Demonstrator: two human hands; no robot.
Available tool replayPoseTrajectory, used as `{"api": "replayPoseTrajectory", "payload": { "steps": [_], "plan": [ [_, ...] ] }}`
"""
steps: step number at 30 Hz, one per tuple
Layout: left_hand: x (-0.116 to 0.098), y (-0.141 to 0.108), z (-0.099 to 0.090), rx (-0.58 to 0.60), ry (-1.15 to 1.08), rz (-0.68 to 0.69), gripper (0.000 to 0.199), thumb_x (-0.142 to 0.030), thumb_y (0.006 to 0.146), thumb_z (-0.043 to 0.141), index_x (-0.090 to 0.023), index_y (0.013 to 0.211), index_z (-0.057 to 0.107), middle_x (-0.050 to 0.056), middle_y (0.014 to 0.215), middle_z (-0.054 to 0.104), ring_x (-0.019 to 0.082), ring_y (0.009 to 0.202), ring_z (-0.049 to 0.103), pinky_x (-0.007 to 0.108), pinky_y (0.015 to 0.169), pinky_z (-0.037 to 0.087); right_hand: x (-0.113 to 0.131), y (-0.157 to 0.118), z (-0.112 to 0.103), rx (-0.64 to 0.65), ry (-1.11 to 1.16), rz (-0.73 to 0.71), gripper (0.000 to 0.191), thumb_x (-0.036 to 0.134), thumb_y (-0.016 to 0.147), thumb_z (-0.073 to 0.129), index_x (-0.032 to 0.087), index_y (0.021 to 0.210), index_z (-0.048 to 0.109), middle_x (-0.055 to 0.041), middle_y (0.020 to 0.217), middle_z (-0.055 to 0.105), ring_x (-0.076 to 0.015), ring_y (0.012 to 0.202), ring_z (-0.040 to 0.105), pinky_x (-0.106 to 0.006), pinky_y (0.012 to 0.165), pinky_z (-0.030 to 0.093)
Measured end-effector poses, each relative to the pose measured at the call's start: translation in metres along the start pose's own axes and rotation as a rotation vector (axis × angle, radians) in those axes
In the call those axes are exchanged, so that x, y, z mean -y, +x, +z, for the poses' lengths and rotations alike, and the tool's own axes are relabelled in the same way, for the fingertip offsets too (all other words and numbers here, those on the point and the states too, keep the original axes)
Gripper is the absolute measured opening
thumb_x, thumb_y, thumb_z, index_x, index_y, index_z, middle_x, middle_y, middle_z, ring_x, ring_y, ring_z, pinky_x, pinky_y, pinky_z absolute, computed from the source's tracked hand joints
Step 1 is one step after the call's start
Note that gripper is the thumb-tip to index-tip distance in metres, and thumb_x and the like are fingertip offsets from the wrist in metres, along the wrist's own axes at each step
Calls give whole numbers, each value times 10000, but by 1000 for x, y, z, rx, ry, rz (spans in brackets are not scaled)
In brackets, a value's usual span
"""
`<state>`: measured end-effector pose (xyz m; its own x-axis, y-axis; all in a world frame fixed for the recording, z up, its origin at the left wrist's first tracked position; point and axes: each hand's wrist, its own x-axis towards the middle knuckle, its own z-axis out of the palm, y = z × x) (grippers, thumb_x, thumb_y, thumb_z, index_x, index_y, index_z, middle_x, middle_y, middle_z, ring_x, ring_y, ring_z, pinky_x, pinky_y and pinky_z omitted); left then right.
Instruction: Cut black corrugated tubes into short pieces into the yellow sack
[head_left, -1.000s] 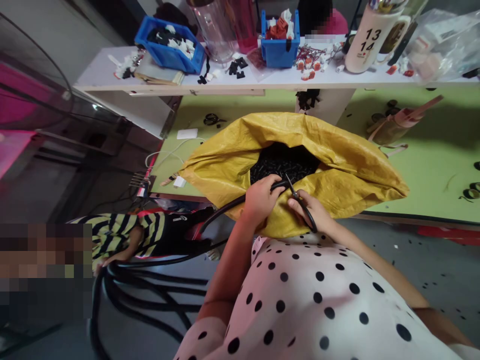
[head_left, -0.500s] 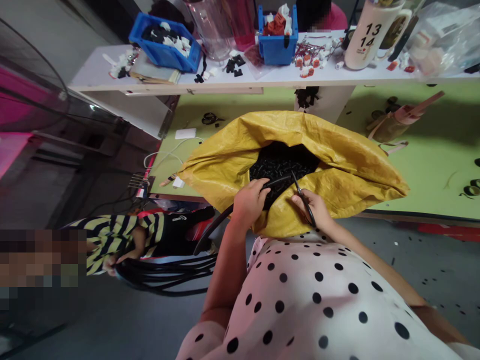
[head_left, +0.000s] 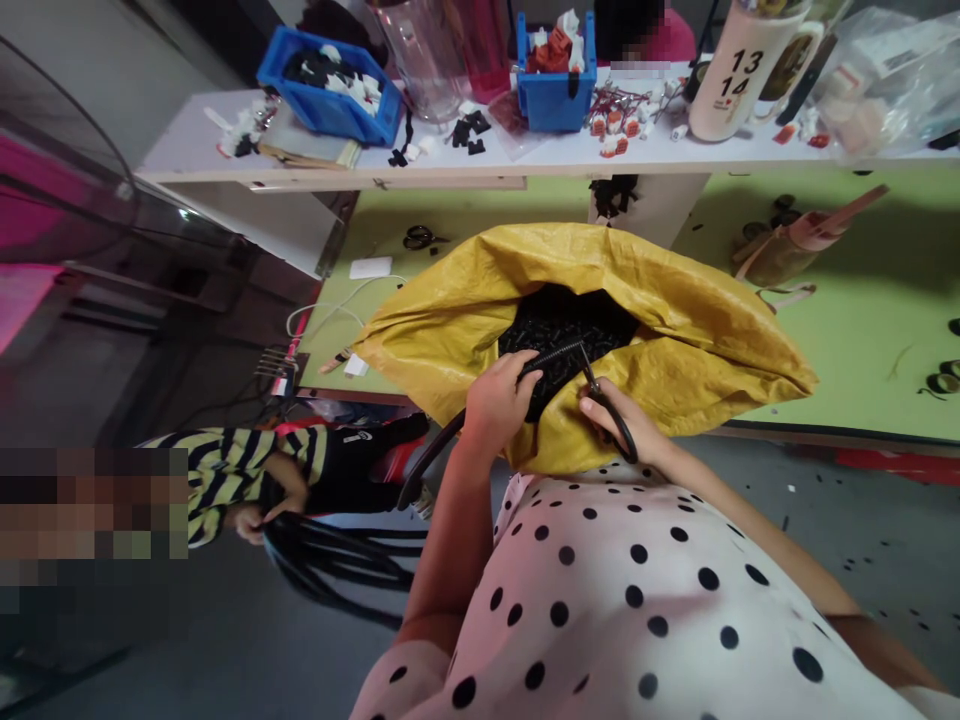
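Note:
My left hand (head_left: 501, 398) is closed around a black corrugated tube (head_left: 556, 357), whose ribbed end points right over the mouth of a yellow woven sack (head_left: 675, 300). The rest of the tube bends down and left behind my wrist. In my right hand (head_left: 626, 420) is a pair of black-handled scissors (head_left: 616, 425). Their blades stand at the tube's tip; whether they touch it I cannot tell. Inside the sack lie many short black tube pieces (head_left: 551, 318).
At left a person in a striped shirt (head_left: 217, 475) holds a bundle of long black tubes (head_left: 337, 560). A white shelf (head_left: 480, 172) carries blue bins (head_left: 555, 105) and a white mug (head_left: 739, 90). Another pair of scissors (head_left: 420, 238) lies on the green table (head_left: 472, 205).
The scissors in my right hand have shifted slightly, and their handles look wider apart. At left, the person's hands and tube bundle have moved a little to the right.

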<state>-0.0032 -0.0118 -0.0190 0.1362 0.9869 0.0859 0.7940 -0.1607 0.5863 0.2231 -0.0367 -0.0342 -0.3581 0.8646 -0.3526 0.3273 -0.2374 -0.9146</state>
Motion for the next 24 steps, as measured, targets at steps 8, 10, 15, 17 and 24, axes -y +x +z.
{"api": "replayPoseTrajectory", "payload": {
  "steps": [8, 10, 15, 17, 24],
  "plan": [
    [-4, -1, -4, 110, -24, 63, 281, -260, 1009, 556, -239, 1250, 700, 60, 1215, 747, 221, 1121, 694, 340, 989, 546, 5, 1, -1, -2, -51, 27, 552, 785, 901, 535, 235, 950, 518, 15, 736, 561, -171, 674, 541, -302, 629, 435],
    [-2, 0, -5, 126, -18, 60, 281, -261, 1007, 557, -239, 1245, 704, 60, 1213, 748, 222, 1117, 695, 342, 989, 547, 2, 1, 2, -22, -39, 18, 555, 792, 907, 517, 238, 869, 490, 23, 665, 534, -159, 609, 510, -291, 579, 408],
    [1, 6, -3, 153, -45, 34, 281, -268, 1001, 562, -248, 1241, 704, 53, 1232, 746, 220, 1119, 698, 347, 1006, 548, -2, 1, 7, -142, -57, -61, 591, 795, 890, 538, 233, 727, 457, 21, 590, 452, -147, 573, 434, -285, 539, 355],
    [1, 7, -2, 146, -49, 24, 278, -272, 998, 566, -242, 1236, 705, 58, 1235, 745, 223, 1121, 697, 350, 1011, 548, -1, 1, 8, -169, -68, -73, 591, 790, 886, 549, 232, 715, 459, 19, 590, 438, -147, 576, 420, -284, 536, 341],
    [1, 5, -6, 105, -52, 12, 262, -253, 987, 583, -243, 1221, 699, 56, 1228, 748, 224, 1129, 694, 358, 1021, 541, -7, 4, 12, -204, -37, -95, 569, 768, 867, 601, 223, 739, 497, 31, 602, 417, -133, 567, 393, -280, 539, 319]
  ]
}}
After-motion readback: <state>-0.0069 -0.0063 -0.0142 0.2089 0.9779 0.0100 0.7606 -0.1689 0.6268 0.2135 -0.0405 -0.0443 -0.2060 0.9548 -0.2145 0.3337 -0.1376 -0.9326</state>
